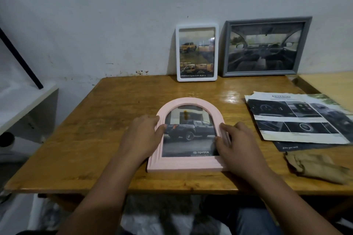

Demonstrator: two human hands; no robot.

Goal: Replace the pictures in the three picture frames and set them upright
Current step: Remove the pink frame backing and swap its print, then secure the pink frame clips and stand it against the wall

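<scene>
A pink arched picture frame [191, 101] lies face up on the wooden table [95, 129], holding a picture of a dark pickup truck. My left hand [143, 135] holds its left edge, thumb on the glass. My right hand [236, 143] holds its right edge, thumb over the rail. At the back, a white frame [197, 52] with yellow trucks and a grey frame [264, 46] with a car interior stand upright against the wall.
Loose brochure pages [299, 118] lie on the table's right side, with a crumpled tan cloth [317, 168] in front of them. A lighter table [330, 86] adjoins at the far right. A white shelf [24, 101] stands to the left.
</scene>
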